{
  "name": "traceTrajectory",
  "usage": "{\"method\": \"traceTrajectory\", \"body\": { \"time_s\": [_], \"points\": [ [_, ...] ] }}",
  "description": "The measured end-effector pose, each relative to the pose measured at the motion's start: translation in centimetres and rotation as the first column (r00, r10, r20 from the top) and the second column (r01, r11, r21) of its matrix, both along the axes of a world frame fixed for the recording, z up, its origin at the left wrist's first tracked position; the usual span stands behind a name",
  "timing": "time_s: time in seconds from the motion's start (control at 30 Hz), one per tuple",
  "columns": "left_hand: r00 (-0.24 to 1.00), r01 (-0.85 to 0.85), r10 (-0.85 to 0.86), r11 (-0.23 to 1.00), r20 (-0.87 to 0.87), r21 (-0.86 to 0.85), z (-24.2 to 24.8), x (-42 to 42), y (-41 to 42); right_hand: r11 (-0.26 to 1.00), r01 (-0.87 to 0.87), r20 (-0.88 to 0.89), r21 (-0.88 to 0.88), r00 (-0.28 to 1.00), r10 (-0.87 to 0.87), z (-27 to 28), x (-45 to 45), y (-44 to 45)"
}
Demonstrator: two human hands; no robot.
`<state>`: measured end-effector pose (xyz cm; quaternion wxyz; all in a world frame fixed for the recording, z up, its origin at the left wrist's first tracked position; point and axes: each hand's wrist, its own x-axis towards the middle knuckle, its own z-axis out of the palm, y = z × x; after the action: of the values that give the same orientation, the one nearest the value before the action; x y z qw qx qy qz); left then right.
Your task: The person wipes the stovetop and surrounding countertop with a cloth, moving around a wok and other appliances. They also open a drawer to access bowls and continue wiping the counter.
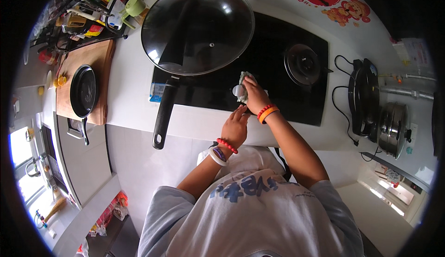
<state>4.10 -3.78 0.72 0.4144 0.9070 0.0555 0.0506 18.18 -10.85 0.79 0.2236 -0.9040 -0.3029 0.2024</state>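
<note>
My right hand presses a crumpled pale cloth onto the black glass cooktop. Right beside the cloth is a round, shiny control knob, partly covered. My left hand rests at the cooktop's front edge, fingers stretched forward and near the right wrist; nothing shows in it. Behind and left of the hands, a large pan with a domed glass lid sits over the left side of the cooktop. Its black handle juts out past the counter's front edge. A burner is uncovered on the right.
Far left, a small black frying pan lies on a wooden cutting board, below a rack of bottles. On the right stand a black electric appliance with its cord on the counter, and a steel pot.
</note>
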Motion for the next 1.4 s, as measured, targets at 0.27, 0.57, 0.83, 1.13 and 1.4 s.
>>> {"method": "traceTrajectory", "body": {
  "time_s": [0.27,0.57,0.83,1.13,1.4],
  "points": [
    [0.998,0.039,-0.039,0.999,-0.042,0.002,-0.2,-0.8,0.3,0.964,-0.038,-0.075,0.263,0.995,0.06,-1.9,5.1,1.5],
    [0.993,0.115,-0.114,0.993,0.034,-0.029,0.2,-1.6,0.5,0.907,-0.343,-0.083,0.245,0.925,0.372,0.1,4.7,3.2],
    [0.951,0.101,-0.069,0.99,0.303,-0.093,2.8,-1.3,1.5,0.946,-0.138,0.146,0.294,0.984,0.098,0.1,4.8,3.8],
    [0.924,0.091,-0.044,0.99,0.379,-0.108,3.5,-0.8,1.6,0.988,-0.059,-0.111,0.146,0.991,0.075,-1.2,5.3,5.3],
    [0.92,-0.013,0.052,0.995,0.389,-0.101,4.0,-0.6,2.2,0.99,-0.06,-0.153,-0.129,0.987,0.039,-1.6,7.9,5.4]
  ]
}}
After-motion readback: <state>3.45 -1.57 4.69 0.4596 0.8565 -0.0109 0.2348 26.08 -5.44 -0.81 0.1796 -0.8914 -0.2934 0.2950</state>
